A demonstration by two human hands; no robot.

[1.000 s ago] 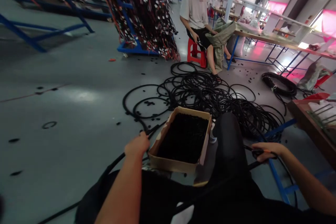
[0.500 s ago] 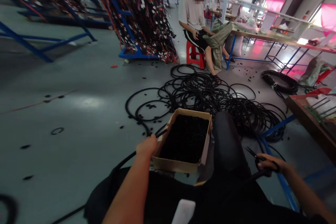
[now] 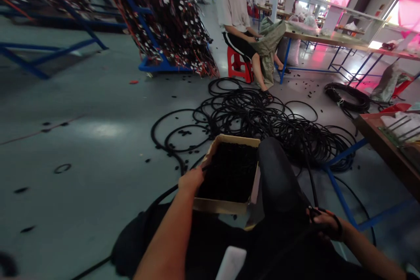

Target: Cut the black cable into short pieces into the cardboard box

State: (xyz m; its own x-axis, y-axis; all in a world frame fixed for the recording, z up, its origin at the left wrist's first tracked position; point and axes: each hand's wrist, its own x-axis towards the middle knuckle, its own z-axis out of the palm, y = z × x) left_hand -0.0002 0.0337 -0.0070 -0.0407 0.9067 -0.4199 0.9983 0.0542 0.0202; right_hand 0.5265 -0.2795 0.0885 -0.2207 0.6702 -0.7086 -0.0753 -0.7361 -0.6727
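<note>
My left hand (image 3: pixel 191 178) is closed around a black tube (image 3: pixel 163 195) at the left edge of a cardboard box (image 3: pixel 220 206). The tube's tip points over the box, which holds a dark mass of small black pieces (image 3: pixel 231 170). At the lower right, beside my thigh, my right hand (image 3: pixel 327 224) is wrapped round black scissors (image 3: pixel 338 227). Their blades are close to a black tube (image 3: pixel 314 190) that comes down from the floor pile; I cannot tell whether they touch it. Another stretch of tube seems to pass by that hand, dark against my clothes.
Tangled black tubing (image 3: pixel 243 111) covers the floor beyond the box. A person (image 3: pixel 232 13) sits on a red stool (image 3: pixel 234 68). Wire bundles hang on a blue rack (image 3: pixel 160 68) at the back left. A blue-legged table (image 3: pixel 369 144) stands at the right.
My left hand has moved slightly right, closer over the box. My right hand has shifted slightly down, and the scissor blades no longer stand out clear against the floor. The view has shifted slightly.
</note>
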